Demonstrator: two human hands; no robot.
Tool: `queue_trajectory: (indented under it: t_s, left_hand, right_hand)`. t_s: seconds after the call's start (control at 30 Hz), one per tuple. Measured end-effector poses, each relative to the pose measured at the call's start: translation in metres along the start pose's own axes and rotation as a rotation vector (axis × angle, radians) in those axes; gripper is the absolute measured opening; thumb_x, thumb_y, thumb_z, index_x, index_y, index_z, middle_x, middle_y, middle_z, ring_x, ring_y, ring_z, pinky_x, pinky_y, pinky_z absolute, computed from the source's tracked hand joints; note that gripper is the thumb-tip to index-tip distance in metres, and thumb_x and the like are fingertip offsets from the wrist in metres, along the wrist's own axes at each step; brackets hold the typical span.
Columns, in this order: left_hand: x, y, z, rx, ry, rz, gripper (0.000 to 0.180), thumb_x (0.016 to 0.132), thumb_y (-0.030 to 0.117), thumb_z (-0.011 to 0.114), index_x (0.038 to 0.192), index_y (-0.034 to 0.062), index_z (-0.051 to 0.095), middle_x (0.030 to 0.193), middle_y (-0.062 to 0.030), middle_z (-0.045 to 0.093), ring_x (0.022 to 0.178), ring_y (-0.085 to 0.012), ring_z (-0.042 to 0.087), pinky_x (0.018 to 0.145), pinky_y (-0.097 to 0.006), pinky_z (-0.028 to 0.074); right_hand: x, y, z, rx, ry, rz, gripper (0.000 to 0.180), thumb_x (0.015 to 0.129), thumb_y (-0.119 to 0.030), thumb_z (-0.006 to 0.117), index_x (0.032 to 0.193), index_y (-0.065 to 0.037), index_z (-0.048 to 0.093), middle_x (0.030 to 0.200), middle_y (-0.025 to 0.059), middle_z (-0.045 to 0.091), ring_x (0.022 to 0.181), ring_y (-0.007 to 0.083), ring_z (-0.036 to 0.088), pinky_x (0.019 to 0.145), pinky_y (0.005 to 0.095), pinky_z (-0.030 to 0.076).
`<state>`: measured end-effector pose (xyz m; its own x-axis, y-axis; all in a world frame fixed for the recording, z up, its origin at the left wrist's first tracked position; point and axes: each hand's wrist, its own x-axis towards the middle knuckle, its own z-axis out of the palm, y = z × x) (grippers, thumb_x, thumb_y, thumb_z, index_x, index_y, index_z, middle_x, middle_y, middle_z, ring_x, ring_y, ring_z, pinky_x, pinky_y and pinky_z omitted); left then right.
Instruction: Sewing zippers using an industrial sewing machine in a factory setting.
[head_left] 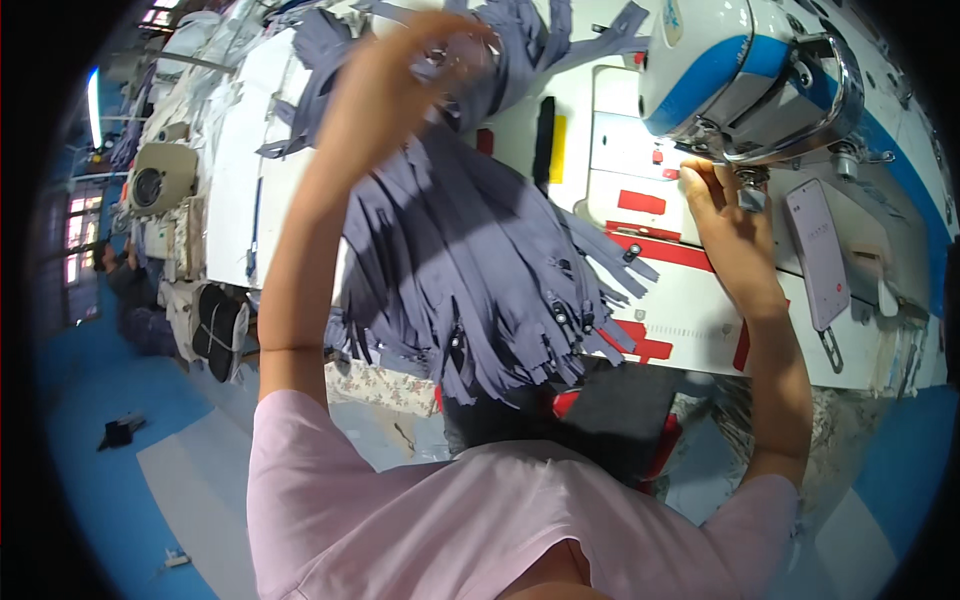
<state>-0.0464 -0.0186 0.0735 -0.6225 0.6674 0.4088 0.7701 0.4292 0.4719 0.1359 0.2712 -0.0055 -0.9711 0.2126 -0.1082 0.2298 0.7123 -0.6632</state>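
A large bundle of grey-violet zippers (pixel 455 240) with small metal sliders lies across the sewing table, its cut ends hanging toward my lap. Over the far part of this bundle is my left hand (pixel 430 60), smeared by motion, so its grip is unclear. My right hand (pixel 735 225) rests on the machine bed beside the presser foot of a white and blue sewing machine (pixel 745 75). Its fingers are bent and close together under the machine head. Whatever they pinch is too small or hidden to make out.
A phone (pixel 820 250) lies right of my right hand. Red tape pieces (pixel 640 203), a yellow strip (pixel 557 150) and a black strip (pixel 543 140) mark the bed. A beige machine part (pixel 163 185) stands farther left; a person (pixel 130 290) is in the left background.
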Motion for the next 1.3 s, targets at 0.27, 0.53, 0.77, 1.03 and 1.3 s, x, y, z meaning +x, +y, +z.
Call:
queue_trajectory:
  t_s: [0.27, 0.53, 0.77, 1.03, 1.3]
  left_hand:
    - [-0.048, 0.063, 0.066, -0.176, -0.506, 0.439, 0.015, 0.085, 0.022, 0.070, 0.092, 0.0096, 0.074, 0.095, -0.0102, 0.068, 0.098, -0.0323, 0.064, 0.083, -0.044, 0.050]
    - [-0.030, 0.068, 0.074, -0.196, -0.680, 0.274, 0.025, 0.089, 0.027, 0.065, 0.088, 0.0032, 0.072, 0.078, -0.0164, 0.069, 0.076, -0.0370, 0.066, 0.066, -0.046, 0.049]
    - [-0.007, 0.080, 0.099, -0.213, -0.497, 0.104, 0.033, 0.090, 0.035, 0.065, 0.085, 0.0023, 0.068, 0.078, -0.0186, 0.069, 0.074, -0.0387, 0.067, 0.066, -0.047, 0.052]
    - [0.000, 0.047, 0.090, -0.460, -0.487, -0.128, 0.022, 0.099, 0.023, 0.066, 0.095, 0.0010, 0.068, 0.077, -0.0052, 0.067, 0.067, -0.0103, 0.059, 0.061, -0.028, 0.047]
    - [-0.001, 0.051, 0.090, -0.591, -0.519, -0.287, 0.011, 0.095, 0.008, 0.069, 0.098, -0.0001, 0.063, 0.082, 0.0024, 0.065, 0.073, -0.0038, 0.058, 0.064, -0.021, 0.046]
  right_hand:
    - [-0.013, 0.053, 0.013, -0.685, 0.082, -0.438, 0.041, 0.100, -0.012, 0.053, 0.141, -0.013, 0.052, 0.138, 0.0103, 0.050, 0.110, 0.0321, 0.064, 0.101, 0.0444, 0.046]
    - [-0.027, -0.017, 0.003, 0.115, -0.098, -0.199, 0.024, 0.105, -0.025, 0.055, 0.109, -0.004, 0.065, 0.097, 0.0110, 0.063, 0.088, 0.0240, 0.059, 0.082, 0.0340, 0.046]
    - [-0.037, -0.015, 0.007, 0.671, -0.135, -0.183, 0.023, 0.103, -0.019, 0.059, 0.114, 0.001, 0.063, 0.097, 0.0035, 0.064, 0.085, 0.0112, 0.057, 0.078, 0.0255, 0.045]
    - [-0.011, -0.004, 0.004, 0.738, -0.156, 0.123, 0.024, 0.097, -0.019, 0.070, 0.111, -0.001, 0.066, 0.082, 0.0005, 0.067, 0.064, 0.0060, 0.057, 0.060, 0.0224, 0.046]
    - [-0.003, -0.012, -0.004, 0.502, -0.227, 0.042, 0.017, 0.100, -0.020, 0.061, 0.108, -0.007, 0.068, 0.078, 0.0013, 0.065, 0.083, 0.0123, 0.062, 0.080, 0.0302, 0.049]
